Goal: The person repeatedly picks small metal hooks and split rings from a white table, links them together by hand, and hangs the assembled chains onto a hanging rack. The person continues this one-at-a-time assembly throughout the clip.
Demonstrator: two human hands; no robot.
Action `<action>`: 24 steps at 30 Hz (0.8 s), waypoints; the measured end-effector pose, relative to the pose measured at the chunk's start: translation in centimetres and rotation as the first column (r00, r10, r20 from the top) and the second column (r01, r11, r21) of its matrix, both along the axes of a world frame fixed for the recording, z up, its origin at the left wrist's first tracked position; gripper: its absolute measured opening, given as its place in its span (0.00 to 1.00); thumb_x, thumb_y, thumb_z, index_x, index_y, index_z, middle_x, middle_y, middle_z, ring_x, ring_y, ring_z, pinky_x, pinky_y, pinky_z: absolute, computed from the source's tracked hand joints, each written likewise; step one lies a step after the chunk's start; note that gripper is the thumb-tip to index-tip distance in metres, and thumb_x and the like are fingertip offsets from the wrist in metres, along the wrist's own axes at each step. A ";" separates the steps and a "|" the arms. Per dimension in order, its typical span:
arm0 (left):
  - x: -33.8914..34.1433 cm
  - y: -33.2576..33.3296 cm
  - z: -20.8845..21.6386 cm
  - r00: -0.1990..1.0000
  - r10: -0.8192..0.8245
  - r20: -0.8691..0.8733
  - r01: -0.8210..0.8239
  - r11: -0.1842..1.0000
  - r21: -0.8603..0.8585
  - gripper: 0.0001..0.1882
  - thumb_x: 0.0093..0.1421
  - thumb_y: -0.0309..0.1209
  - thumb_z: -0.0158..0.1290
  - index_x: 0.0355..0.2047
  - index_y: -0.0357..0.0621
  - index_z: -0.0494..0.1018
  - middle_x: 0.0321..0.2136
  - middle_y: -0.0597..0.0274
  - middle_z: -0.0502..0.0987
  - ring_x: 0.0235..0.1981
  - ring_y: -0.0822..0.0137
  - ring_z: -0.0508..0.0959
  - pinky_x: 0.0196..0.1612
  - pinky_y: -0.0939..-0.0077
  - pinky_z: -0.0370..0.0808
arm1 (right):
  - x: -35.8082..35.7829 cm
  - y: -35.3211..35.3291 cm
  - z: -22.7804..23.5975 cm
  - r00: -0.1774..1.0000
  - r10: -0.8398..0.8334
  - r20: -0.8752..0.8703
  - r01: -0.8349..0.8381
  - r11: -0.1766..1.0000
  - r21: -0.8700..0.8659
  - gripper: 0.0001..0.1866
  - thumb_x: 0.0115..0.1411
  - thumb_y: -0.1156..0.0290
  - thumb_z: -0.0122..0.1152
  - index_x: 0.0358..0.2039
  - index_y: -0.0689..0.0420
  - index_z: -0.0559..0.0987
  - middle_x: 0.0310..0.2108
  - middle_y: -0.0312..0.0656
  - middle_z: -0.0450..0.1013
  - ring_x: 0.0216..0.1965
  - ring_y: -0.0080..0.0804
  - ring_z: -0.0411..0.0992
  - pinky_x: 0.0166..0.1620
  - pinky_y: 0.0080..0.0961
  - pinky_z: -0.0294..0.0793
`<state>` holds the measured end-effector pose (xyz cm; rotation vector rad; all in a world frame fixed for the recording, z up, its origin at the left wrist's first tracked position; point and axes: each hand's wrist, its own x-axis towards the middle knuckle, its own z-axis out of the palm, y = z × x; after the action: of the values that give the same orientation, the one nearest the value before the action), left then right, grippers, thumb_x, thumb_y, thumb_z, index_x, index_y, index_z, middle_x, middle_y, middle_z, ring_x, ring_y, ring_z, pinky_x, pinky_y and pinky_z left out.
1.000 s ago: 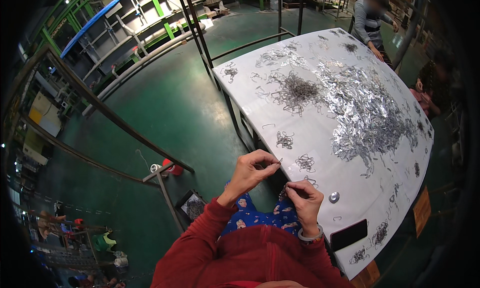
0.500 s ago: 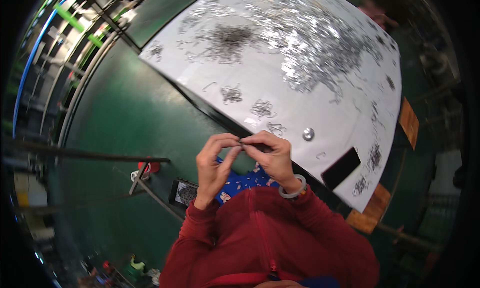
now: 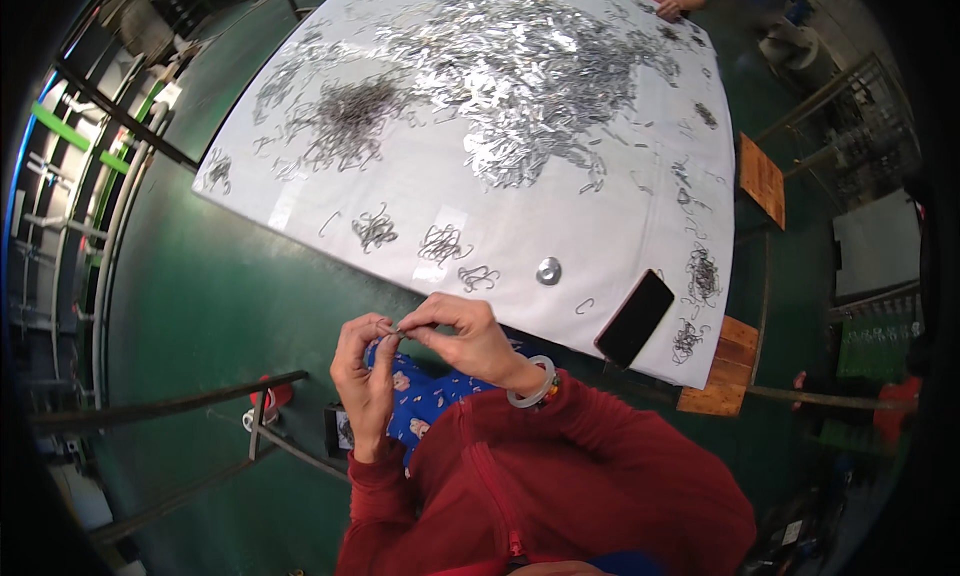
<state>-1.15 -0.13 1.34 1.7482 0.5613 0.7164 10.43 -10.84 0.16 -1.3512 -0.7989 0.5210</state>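
My left hand (image 3: 363, 381) and my right hand (image 3: 470, 341) meet in front of the table's near edge, both closed in a pinch. Between the fingertips is a small thin metal piece (image 3: 399, 333), too small to tell its exact kind. Beyond the hands, small heaps of curved wire hooks (image 3: 375, 229) lie on the white tabletop (image 3: 590, 236). A loose hook (image 3: 585, 306) and a round silver metal piece (image 3: 548, 271) are to the right, by a dark phone (image 3: 636, 319). Farther back spreads a big pile of shiny metal strips (image 3: 520, 76), with dark wire pieces (image 3: 355, 116) on its left.
Another person's hand (image 3: 675, 8) rests at the far right table edge. Wooden seats (image 3: 762, 181) stand along the right side. A metal bar (image 3: 180, 408) and a red container (image 3: 272, 390) are at the left, above the green floor (image 3: 200, 306).
The view has turned, so table and hands appear farther left. Both hands stay together, pinching the small metal piece. The other person's hand shows more clearly.
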 end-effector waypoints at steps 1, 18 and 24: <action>0.0 0.0 -0.2 1.000 -0.009 0.002 0.009 0.997 -0.070 0.02 0.58 0.18 0.54 0.32 0.35 0.73 0.37 0.58 0.74 0.40 0.69 0.74 0.46 0.76 0.71 | 0.2 0.0 0.0 1.000 0.007 0.026 -0.007 1.000 0.002 0.09 0.52 0.85 0.62 0.35 0.61 0.82 0.31 0.41 0.77 0.33 0.26 0.75 0.36 0.20 0.73; 0.7 0.2 -1.1 0.987 0.081 0.136 -0.061 0.988 -0.143 0.03 0.65 0.21 0.49 0.38 0.33 0.68 0.37 0.52 0.77 0.40 0.67 0.76 0.49 0.72 0.73 | 20.8 -7.8 -4.6 0.588 -0.028 0.808 0.397 0.880 -0.258 0.14 0.51 0.83 0.55 0.40 0.61 0.79 0.32 0.44 0.75 0.36 0.44 0.72 0.44 0.35 0.74; 0.4 -0.1 -1.0 0.995 0.056 0.079 -0.042 0.985 -0.168 0.01 0.66 0.21 0.47 0.37 0.36 0.68 0.37 0.54 0.76 0.41 0.67 0.75 0.52 0.72 0.71 | 25.0 -11.8 -9.0 0.494 0.284 0.822 0.507 0.674 -0.537 0.18 0.53 0.82 0.49 0.46 0.61 0.74 0.39 0.47 0.70 0.43 0.46 0.70 0.49 0.36 0.72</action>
<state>-0.79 -0.27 0.32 1.5475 0.5917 0.7526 35.45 -22.61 -8.85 -2.5455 -1.3849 -0.0863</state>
